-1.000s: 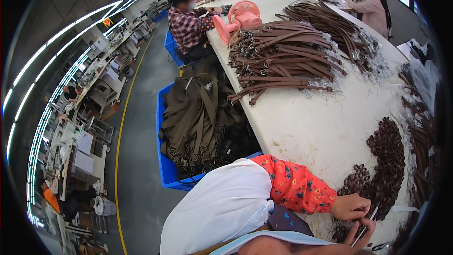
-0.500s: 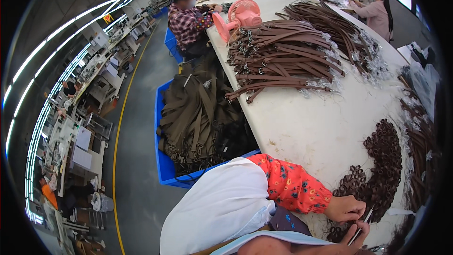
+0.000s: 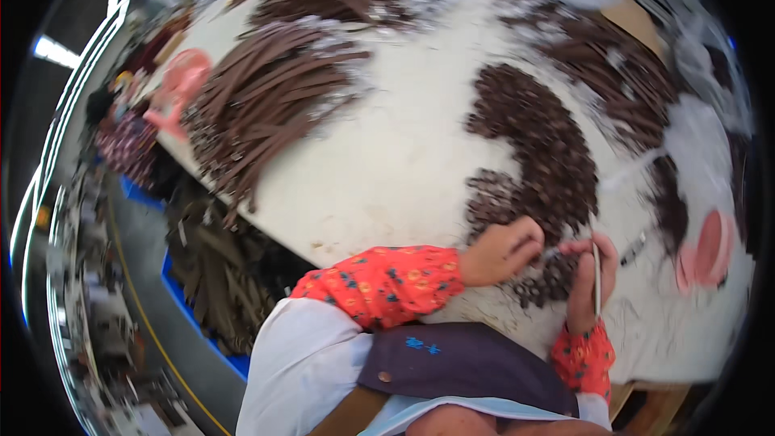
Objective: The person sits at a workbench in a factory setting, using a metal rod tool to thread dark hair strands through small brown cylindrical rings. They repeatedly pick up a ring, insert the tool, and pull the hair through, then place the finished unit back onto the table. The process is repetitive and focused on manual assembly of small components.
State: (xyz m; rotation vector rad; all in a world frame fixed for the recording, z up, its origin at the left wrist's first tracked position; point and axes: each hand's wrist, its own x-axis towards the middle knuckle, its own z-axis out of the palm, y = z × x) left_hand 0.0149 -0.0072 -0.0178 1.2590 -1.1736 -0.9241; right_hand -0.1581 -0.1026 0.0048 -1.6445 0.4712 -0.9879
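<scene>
Left hand [image 3: 504, 249] pinched shut on a small dark piece [image 3: 550, 255], right hand [image 3: 588, 281] closed round a thin metal tool [image 3: 596, 278], both meeting at 5 o'clock over the white table [image 3: 404, 153]. Probably light, stiff, easily dropped; best held by the edges. Heap of small brown pieces [image 3: 537, 145] at 1 o'clock, too many to count. Two bundles of brown straps [image 3: 266, 101] toward 11.

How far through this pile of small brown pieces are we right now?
Done: long brown straps lie bundled across the white table, though the blurred view does not show whether they are finished. In hand: the left hand pinches a small piece against a thin tool in the right hand. Left: a big curved heap of small brown pieces still lies just beyond the hands.
</scene>
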